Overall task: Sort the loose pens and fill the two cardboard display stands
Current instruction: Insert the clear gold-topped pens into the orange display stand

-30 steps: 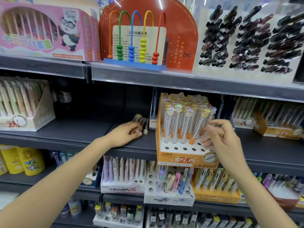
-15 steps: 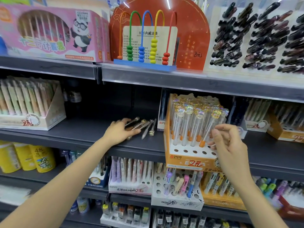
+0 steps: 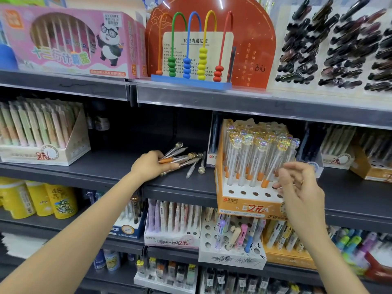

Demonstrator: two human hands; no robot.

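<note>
Left hand (image 3: 151, 165) is down on the dark shelf (image 3: 101, 164), fingers curled around a bunch of loose pens (image 3: 180, 159), with a couple more lying just beside them. Right hand (image 3: 297, 187) hangs at the front right corner of the orange stand (image 3: 244, 203), fingers loosely bent, holding nothing. That stand's back rows are full of clear pens (image 3: 254, 158); its front holes are bare.
</note>
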